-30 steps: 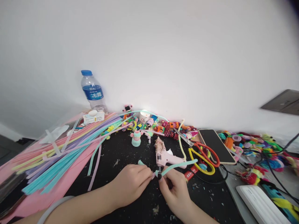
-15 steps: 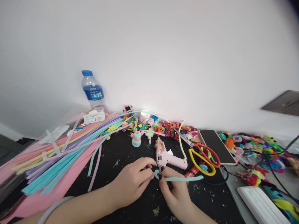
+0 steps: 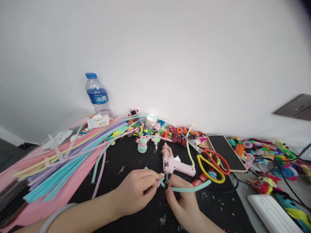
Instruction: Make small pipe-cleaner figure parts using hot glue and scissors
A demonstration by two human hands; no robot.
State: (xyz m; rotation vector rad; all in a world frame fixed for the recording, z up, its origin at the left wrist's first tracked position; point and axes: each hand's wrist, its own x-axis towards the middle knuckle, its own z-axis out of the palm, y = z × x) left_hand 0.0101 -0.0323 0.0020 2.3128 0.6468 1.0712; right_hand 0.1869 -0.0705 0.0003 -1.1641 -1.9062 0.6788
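Note:
Near the front middle of the black work surface, my left hand (image 3: 141, 189) pinches a mint pipe cleaner (image 3: 191, 188) between thumb and forefinger. A short tip of it pokes up behind my left knuckles. Close beside, my right hand (image 3: 181, 199) is closed on the same pipe cleaner, whose long end trails off to the right. A thin grey stick (image 3: 166, 177) stands between the fingertips, below the back of a pink glue gun (image 3: 178, 165); whether my right fingers grip it too I cannot tell. Behind my left hand stands a small mint-and-pink figure (image 3: 142, 144).
Pipe cleaners (image 3: 65, 171) in several colours lie fanned out at left, before a water bottle (image 3: 97, 95). Scissors (image 3: 211, 161) with red and yellow handles and a phone (image 3: 225, 153) lie right of the glue gun. Fuzzy figures (image 3: 167, 133) line the wall; black cables (image 3: 282, 168) run at far right.
My left fingers have shifted slightly up and right, and a mint tip now shows behind that hand. The pipe cleaner's right end has bent into a shallow sagging curve.

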